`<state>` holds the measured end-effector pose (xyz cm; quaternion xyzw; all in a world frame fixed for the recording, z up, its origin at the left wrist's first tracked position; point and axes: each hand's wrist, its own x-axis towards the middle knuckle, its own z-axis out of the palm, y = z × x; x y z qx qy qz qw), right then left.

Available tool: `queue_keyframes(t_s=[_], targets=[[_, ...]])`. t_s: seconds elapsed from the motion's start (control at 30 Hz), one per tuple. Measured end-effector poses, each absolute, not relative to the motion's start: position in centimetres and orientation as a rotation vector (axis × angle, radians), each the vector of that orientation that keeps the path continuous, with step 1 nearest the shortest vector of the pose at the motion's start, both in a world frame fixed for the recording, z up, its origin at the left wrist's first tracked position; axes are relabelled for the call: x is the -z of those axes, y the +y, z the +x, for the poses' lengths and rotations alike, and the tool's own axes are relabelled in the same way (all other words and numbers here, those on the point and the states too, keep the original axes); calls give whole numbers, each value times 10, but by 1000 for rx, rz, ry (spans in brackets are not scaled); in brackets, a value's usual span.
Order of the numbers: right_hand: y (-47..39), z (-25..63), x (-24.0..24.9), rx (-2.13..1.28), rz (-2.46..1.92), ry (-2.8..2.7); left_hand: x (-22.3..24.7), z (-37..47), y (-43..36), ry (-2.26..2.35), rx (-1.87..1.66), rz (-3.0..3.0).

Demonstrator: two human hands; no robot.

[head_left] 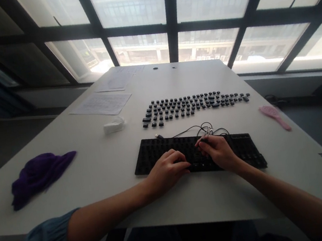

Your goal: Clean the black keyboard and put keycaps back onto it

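Note:
A black keyboard [153, 153] lies near the table's front edge, with most of its keycaps off. My left hand [170, 169] rests on its front middle part, fingers curled and tips together at the board; whatever they hold, if anything, is too small to name. Above the right-middle part, my right hand [216, 150] is closed in a pinch round something small and dark that I cannot make out. Behind the keyboard runs its coiled black cable [190, 128], ending in a USB plug [159, 136]. Loose black keycaps [177, 108] stand in rows farther back.
On the white table [100, 200] are a purple cloth [38, 175] at left, a crumpled white tissue [113, 125], printed sheets [101, 103] at back left, and a pink hairbrush [274, 115] near the right edge. Windows stand beyond the table.

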<state>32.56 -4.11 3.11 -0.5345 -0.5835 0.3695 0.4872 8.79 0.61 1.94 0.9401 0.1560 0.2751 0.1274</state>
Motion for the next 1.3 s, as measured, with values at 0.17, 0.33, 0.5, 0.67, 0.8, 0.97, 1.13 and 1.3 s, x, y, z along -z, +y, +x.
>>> queue_keyframes(t_s=[0.17, 0.33, 0.5, 0.67, 0.8, 0.97, 1.13, 1.3], targets=[[-31, 325, -35, -1021, -1361, -1374, -15, 90, 6, 465, -782, 2694], [-31, 324, -39, -1053, -1381, -1360, -14, 91, 5, 483, -779, 2676], [-36, 324, -39, -956, -1370, -1523, -12, 91, 6, 487, -760, 2664], [-44, 324, -38, -730, -1298, -1824, -13, 91, 6, 497, -761, 2655], [-51, 323, -34, -613, -1223, -1905, -13, 91, 6, 498, -751, 2650], [-53, 324, -28, -552, -1235, -1904, -13, 92, 6, 491, -768, 2633], [-57, 325, -24, -558, -1281, -1815, -12, 92, 6, 495, -756, 2609], [-58, 326, -25, -631, -1317, -1699, -13, 92, 7, 488, -733, 2601]])
